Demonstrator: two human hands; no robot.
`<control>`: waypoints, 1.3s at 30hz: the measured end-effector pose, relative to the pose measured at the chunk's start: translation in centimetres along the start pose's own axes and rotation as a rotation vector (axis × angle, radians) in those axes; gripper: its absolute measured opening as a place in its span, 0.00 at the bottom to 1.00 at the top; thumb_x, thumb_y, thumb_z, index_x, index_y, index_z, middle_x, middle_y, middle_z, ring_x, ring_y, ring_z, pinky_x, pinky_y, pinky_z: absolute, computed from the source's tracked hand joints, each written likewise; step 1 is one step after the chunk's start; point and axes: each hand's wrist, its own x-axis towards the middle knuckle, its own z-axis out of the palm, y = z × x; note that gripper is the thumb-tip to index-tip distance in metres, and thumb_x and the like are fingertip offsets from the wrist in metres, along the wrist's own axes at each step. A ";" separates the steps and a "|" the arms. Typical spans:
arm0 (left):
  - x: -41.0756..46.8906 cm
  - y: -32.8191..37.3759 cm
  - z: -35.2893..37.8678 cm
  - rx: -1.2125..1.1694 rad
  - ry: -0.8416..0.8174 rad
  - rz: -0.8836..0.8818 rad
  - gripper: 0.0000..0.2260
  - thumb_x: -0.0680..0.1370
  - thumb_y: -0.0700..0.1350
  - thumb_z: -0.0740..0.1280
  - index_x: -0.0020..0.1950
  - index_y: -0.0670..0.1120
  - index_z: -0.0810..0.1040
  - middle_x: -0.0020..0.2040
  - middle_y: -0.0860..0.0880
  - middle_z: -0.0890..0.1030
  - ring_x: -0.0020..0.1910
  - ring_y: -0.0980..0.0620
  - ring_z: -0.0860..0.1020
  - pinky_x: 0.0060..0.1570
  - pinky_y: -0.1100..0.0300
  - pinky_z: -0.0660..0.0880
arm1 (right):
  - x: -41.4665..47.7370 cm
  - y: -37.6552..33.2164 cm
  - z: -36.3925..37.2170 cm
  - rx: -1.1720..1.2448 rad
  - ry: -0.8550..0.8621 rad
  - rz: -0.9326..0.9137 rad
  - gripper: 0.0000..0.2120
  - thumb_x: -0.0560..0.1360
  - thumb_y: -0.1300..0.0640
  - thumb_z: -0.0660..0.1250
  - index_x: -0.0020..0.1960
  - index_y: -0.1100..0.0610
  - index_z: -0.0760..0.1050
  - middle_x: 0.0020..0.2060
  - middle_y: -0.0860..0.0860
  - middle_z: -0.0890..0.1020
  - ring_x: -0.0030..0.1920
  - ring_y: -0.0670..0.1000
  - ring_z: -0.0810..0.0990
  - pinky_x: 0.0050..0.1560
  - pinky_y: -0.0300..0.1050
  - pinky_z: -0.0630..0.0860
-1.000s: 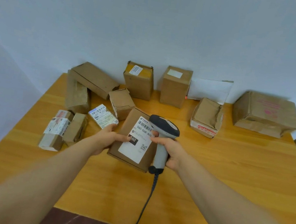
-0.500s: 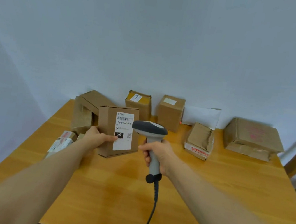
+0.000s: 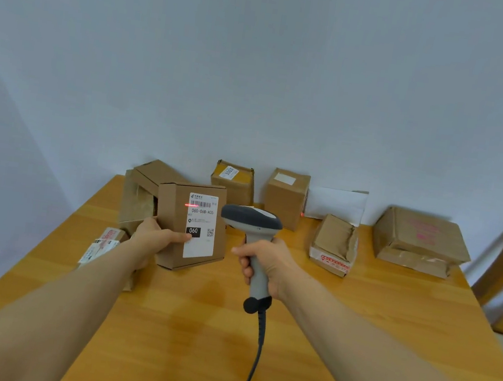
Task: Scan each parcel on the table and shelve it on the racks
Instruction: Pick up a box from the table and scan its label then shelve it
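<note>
Parcel: small brown cardboard box point(image 3: 173, 215) with a white shipping label point(image 3: 199, 241), held upright over the left part of the orange wooden table point(image 3: 369, 327), label towards the person.
Left hand point(image 3: 154, 238): grasps the box's lower left side, thumb on the label.
Right hand point(image 3: 266, 262): clenched round the handle of the grey corded barcode scanner point(image 3: 251, 219), just right of the box.
Red scan line point(image 3: 192, 205): on the label's barcode.
Other cardboard parcels point(image 3: 286, 198): along the wall.

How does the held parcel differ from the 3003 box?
The held parcel is in the left hand, its tall white label facing the camera; the 3003 box sits on the table by the wall. A red scan line crosses the parcel's label; the 3003 box has only a small tag on top. Both are brown cardboard.
</note>
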 end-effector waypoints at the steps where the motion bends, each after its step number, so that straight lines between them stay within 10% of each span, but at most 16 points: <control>1: 0.2 -0.1 -0.2 -0.004 -0.007 -0.001 0.37 0.63 0.44 0.81 0.68 0.43 0.69 0.61 0.44 0.78 0.60 0.42 0.76 0.62 0.42 0.73 | 0.0 0.0 0.1 0.001 0.001 -0.001 0.09 0.71 0.67 0.70 0.36 0.58 0.72 0.25 0.52 0.74 0.24 0.48 0.69 0.28 0.38 0.70; 12: 1.9 -2.2 -2.0 -0.041 -0.040 -0.045 0.37 0.61 0.44 0.82 0.66 0.41 0.70 0.59 0.44 0.79 0.57 0.43 0.78 0.59 0.45 0.75 | 1.0 0.6 2.1 0.011 0.014 0.032 0.09 0.71 0.69 0.69 0.36 0.59 0.72 0.24 0.53 0.73 0.22 0.48 0.68 0.27 0.38 0.68; 22: -1.8 -4.7 -3.2 -0.366 -0.308 -0.102 0.30 0.64 0.43 0.77 0.65 0.44 0.75 0.55 0.44 0.83 0.58 0.43 0.79 0.60 0.43 0.75 | 3.1 4.4 2.1 0.113 0.212 0.062 0.17 0.70 0.65 0.74 0.57 0.62 0.76 0.39 0.56 0.80 0.34 0.50 0.76 0.31 0.43 0.73; 39: -31.3 -17.2 -3.1 -0.777 0.176 -0.256 0.20 0.70 0.42 0.71 0.60 0.39 0.78 0.55 0.41 0.83 0.55 0.45 0.81 0.53 0.50 0.78 | -7.5 14.1 4.3 -0.211 -0.531 0.175 0.09 0.67 0.68 0.75 0.41 0.59 0.77 0.36 0.55 0.82 0.35 0.54 0.78 0.33 0.45 0.74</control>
